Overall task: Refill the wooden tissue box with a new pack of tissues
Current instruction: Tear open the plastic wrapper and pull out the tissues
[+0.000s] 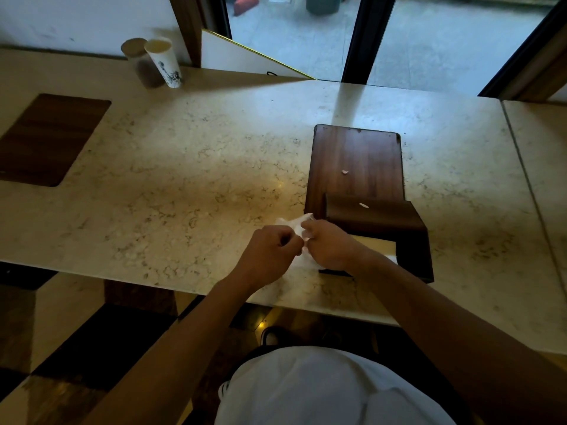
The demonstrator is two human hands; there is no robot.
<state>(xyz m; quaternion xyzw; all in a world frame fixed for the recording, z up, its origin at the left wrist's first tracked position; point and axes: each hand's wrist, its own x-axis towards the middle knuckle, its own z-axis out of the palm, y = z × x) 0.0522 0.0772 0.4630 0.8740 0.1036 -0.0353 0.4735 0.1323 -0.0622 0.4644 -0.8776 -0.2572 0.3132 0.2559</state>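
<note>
Bench (190, 167): a pale marbled stone top ran across in front of me, with its near edge just under my forearms.
Dark mat (46, 139): it lay flat on the bench far off to my left, well apart from everything else.
Wooden board (356, 167): a dark wood panel lay flat on the bench to my right, with a small pale scrap on it.
Wooden tissue box (389, 228): it sat at the near end of the board, its dark top and right side facing me, its near side open and showing a lighter interior. Another small pale scrap lay on its top.
Tissues (294, 225): a crumpled white bunch sat just left of the box, between my two hands, with more white trailing down under my wrists toward the bench edge. I could not tell whether it was loose tissue or the pack's wrapper.
Right hand (329, 245): it was curled closed, fingertips pinched on the white tissue, knuckles right beside the box's open side.
Left hand (270, 250): it was closed into a loose fist, thumb and forefinger nipping the same white bunch, touching my right hand.
Cup and jar (164, 62): a tall paper cup leaned against a lidded jar at the far left edge of the bench.
</note>
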